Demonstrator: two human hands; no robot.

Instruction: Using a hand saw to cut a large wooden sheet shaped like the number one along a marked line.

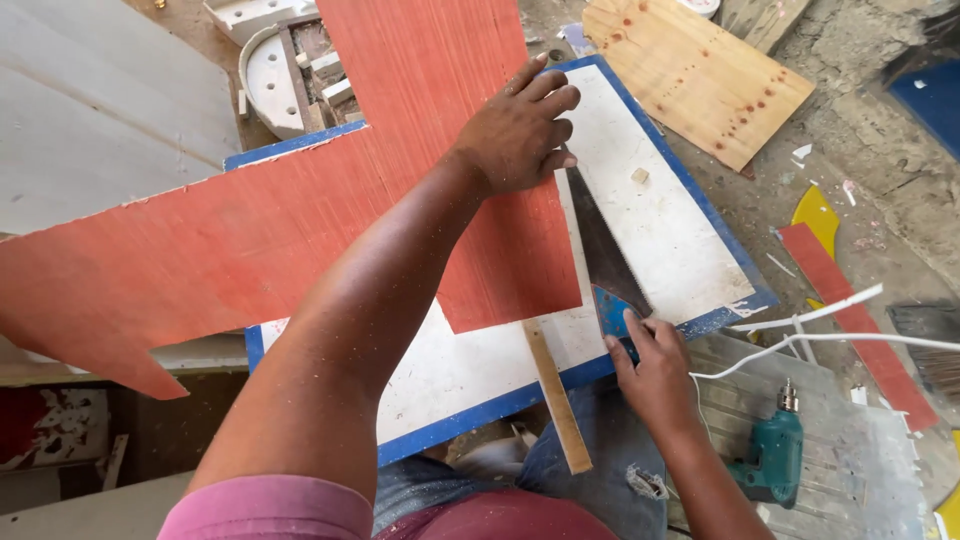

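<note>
1. Gripping the blue handle of a dark-bladed handsaw (pixel 600 255), the right hand (pixel 655 365) is closed at the near right.
2. Left hand (pixel 520 130) presses flat, fingers spread, on the red plywood sheet (pixel 300 220).
3. Both lie on a blue-edged white board (pixel 660 220); the saw blade runs along the sheet's right edge.

Your left hand (pixel 520 130) on red board (pixel 300 220), fine streaked grain. Your right hand (pixel 655 365) on blue saw handle (pixel 612 312); blade (pixel 600 250) dark grey. White panel (pixel 660 230), blue rim. Teal drill (pixel 775 455). Pale plywood (pixel 690 70), reddish spots.
</note>
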